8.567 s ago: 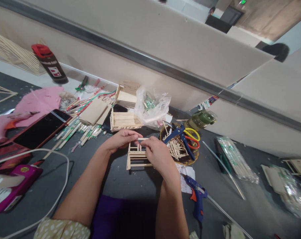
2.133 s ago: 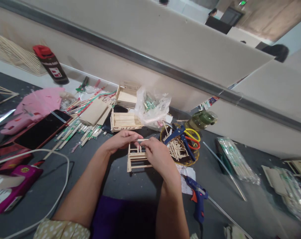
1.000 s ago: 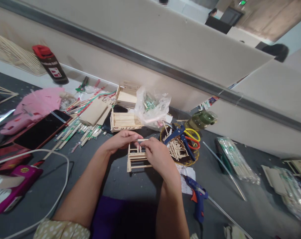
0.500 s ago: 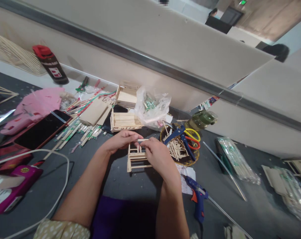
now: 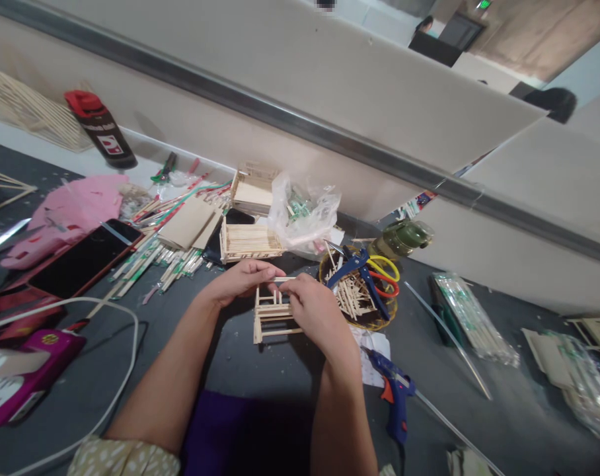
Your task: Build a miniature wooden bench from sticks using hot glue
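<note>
A small frame of pale wooden sticks is held low over the dark table in front of me. My left hand pinches its upper left edge between thumb and fingers. Across its right side lies my right hand, fingers curled on the upper rail and hiding that end of the frame. Short upright sticks show between the rails. Just behind stands a stick-built tray. To the right, a basket holds cut stick pieces and blue-handled cutters.
A blue glue gun lies at right on white paper, its cord running forward. Beyond are a green bottle and bagged sticks. At left lie a phone, a white cable and wrapped sticks. A partition wall borders the table.
</note>
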Tool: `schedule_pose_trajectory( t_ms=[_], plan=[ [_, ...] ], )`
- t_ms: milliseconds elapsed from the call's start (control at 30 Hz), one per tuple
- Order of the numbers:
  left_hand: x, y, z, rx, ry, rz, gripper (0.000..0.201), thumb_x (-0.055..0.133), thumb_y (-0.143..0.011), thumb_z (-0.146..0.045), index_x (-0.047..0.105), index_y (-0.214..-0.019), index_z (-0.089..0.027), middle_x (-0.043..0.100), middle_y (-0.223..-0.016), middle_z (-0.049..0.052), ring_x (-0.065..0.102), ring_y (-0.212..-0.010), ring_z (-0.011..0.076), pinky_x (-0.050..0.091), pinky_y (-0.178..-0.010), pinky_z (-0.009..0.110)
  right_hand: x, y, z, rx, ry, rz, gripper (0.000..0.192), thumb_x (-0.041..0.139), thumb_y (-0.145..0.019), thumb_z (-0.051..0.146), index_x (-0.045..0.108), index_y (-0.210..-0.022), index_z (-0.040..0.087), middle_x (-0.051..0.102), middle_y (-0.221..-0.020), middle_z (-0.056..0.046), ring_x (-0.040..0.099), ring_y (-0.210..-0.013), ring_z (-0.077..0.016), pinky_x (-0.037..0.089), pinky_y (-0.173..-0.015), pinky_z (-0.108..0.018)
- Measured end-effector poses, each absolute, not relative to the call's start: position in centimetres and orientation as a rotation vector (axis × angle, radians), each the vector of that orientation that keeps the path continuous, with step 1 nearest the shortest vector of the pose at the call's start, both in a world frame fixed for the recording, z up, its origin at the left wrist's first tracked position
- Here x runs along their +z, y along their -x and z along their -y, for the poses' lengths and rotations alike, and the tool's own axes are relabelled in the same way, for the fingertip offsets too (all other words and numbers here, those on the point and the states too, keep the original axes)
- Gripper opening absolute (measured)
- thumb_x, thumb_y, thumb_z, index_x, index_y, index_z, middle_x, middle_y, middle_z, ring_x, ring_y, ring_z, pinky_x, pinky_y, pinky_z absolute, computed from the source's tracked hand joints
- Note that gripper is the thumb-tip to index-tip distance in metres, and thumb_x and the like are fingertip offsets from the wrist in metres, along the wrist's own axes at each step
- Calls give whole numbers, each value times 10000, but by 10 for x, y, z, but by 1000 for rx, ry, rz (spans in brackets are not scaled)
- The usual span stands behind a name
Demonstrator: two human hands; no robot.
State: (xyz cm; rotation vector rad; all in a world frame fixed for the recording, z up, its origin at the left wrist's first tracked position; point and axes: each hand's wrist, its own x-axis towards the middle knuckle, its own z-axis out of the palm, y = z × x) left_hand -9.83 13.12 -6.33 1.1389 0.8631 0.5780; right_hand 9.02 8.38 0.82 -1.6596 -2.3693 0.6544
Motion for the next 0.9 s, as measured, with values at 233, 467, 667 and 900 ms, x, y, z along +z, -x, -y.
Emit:
schedule_pose_trajectory(
  t_ms=[233,467,667,900],
  plan=[
    [-66,99,-132,579,-1133,-867,554,614,-824,-564,675,-1163,-129,689,-831,78,237,-416,20,97,-389,203,8,-90,-83,660,1665,2369,335,441,-912,103,734,-1016,229,650,-938,-46,607,-893,-147,396,-773,-228],
    [-66,98,-132,592,-1121,-854,566,624,-815,-569,676,-1155,-120,685,-828,85,262,-423,27,100,-398,210,9,-90,-83,645,1671,2380,328,445,-908,103,734,-1002,228,648,-924,-45,604,-882,-148,392,-769,-231],
    [-64,98,-131,595,-1138,-859,546,621,-819,-564,681,-1147,-132,686,-829,80,253,-418,24,97,-390,208,8,-90,-83,648,1671,2377,329,446,-903,100,732,-1002,229,648,-928,-44,604,-889,-147,392,-765,-229],
    [-64,98,-131,581,-1141,-868,549,614,-822,-567,675,-1155,-136,685,-831,76,244,-419,23,105,-387,199,8,-90,-84,649,1657,2379,331,443,-899,91,731,-991,224,645,-933,-44,597,-885,-144,391,-776,-231]
  ],
)
